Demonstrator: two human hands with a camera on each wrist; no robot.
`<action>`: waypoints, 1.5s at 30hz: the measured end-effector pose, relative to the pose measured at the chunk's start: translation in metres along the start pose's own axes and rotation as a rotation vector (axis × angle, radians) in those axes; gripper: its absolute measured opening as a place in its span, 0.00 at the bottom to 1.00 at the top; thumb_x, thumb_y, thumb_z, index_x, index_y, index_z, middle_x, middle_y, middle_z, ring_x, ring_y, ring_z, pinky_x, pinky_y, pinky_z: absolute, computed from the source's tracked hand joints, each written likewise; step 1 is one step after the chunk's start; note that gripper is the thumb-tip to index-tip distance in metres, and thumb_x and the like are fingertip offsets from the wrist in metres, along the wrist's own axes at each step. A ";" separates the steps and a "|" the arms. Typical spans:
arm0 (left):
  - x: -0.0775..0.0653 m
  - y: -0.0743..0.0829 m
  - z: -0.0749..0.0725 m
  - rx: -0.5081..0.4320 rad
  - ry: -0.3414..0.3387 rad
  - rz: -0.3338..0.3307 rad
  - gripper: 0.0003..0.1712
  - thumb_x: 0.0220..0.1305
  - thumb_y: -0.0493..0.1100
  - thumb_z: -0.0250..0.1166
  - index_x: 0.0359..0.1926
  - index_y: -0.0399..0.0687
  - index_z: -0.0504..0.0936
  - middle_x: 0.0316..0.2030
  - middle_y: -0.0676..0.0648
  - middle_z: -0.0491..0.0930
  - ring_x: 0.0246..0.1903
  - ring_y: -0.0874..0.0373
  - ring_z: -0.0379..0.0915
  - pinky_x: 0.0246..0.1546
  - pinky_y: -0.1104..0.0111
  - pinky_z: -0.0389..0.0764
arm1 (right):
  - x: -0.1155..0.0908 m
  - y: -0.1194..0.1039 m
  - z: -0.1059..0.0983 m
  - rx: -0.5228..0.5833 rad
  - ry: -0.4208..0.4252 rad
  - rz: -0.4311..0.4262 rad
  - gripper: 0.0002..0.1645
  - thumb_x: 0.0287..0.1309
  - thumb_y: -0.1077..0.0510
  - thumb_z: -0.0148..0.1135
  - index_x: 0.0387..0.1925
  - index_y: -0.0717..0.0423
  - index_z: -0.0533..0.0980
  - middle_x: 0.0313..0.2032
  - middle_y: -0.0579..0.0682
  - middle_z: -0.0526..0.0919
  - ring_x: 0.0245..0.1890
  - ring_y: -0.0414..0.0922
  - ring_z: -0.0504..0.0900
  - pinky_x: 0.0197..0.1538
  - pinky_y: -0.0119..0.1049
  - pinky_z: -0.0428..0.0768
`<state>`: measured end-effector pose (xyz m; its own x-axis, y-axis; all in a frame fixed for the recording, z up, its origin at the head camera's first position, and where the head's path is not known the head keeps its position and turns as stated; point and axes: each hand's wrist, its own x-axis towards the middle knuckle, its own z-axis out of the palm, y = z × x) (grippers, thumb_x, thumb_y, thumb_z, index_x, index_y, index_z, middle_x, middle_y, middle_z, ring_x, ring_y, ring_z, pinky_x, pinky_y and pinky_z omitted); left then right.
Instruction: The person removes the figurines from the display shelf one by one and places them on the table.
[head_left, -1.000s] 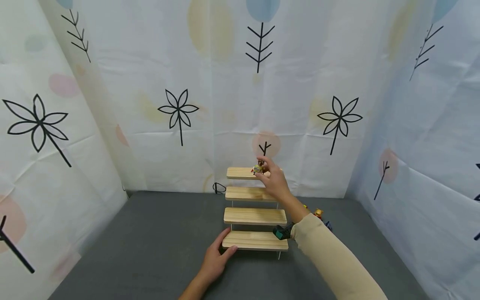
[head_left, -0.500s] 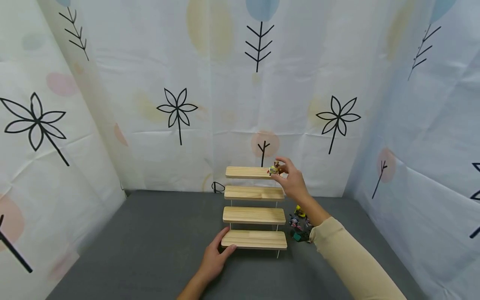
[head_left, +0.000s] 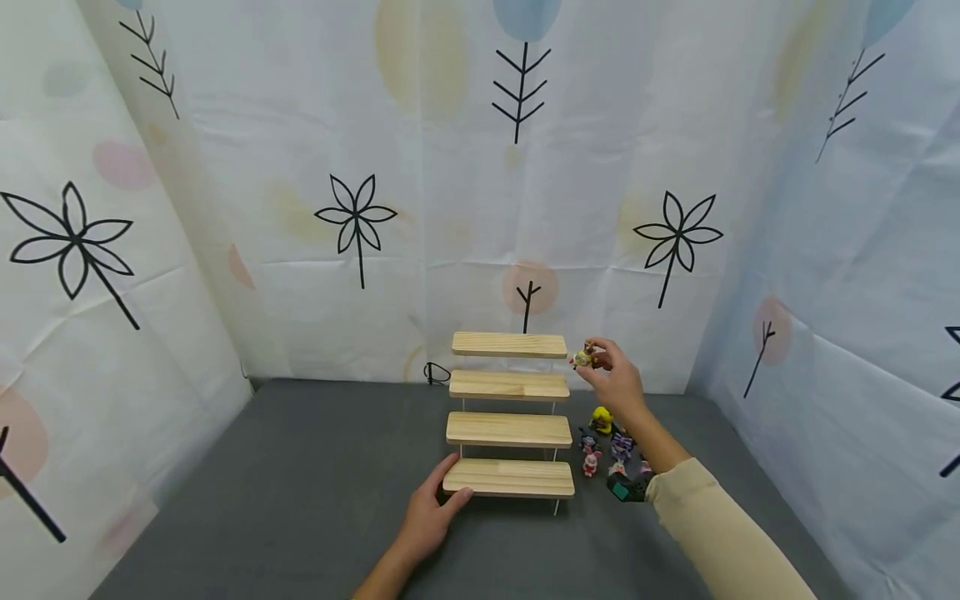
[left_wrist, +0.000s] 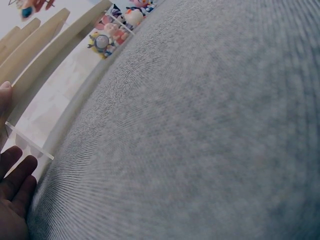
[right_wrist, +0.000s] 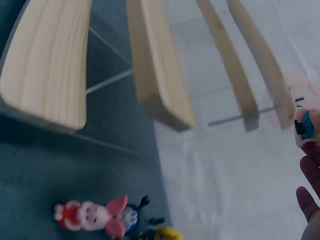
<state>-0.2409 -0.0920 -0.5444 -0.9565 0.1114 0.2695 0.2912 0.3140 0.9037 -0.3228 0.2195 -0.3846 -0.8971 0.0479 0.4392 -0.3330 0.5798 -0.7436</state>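
Note:
In the head view my right hand pinches a small yellow-and-white toy figurine between thumb and fingers. It is held in the air just right of the top board. The right wrist view shows the figurine at the right edge, partly cut off. A wooden tiered display stand with several pale boards on thin clear supports stands on the grey table. My left hand grips the front left corner of its lowest board, thumb at the front edge. In the left wrist view, the other fingers lie below the board.
Several figurines, among them a yellow one and a pink piglet, gather right of the stand, beside the dark wrist camera. A black cable loop lies behind left. Patterned white cloth encloses the grey table.
My right hand has carried the figurine rightward and slightly down, from over the top board to beyond its right end. The left hand stays at the lowest board.

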 end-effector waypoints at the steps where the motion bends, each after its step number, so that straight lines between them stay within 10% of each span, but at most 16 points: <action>1: 0.000 0.000 0.000 0.001 0.000 0.000 0.37 0.62 0.56 0.67 0.69 0.49 0.68 0.62 0.41 0.72 0.61 0.47 0.68 0.60 0.47 0.65 | -0.002 0.003 -0.002 -0.007 0.003 0.008 0.28 0.63 0.61 0.63 0.64 0.54 0.67 0.53 0.64 0.79 0.55 0.61 0.74 0.53 0.57 0.74; 45: 0.000 0.001 0.000 0.018 0.000 0.019 0.36 0.63 0.53 0.67 0.68 0.48 0.68 0.62 0.40 0.72 0.61 0.45 0.67 0.59 0.47 0.66 | -0.088 0.137 -0.071 -0.227 0.154 0.261 0.29 0.61 0.64 0.64 0.62 0.63 0.67 0.51 0.71 0.78 0.48 0.64 0.78 0.43 0.53 0.76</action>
<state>-0.2406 -0.0918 -0.5431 -0.9508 0.1176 0.2865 0.3095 0.3290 0.8922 -0.2684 0.3528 -0.4894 -0.8832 0.3297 0.3335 -0.0109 0.6965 -0.7175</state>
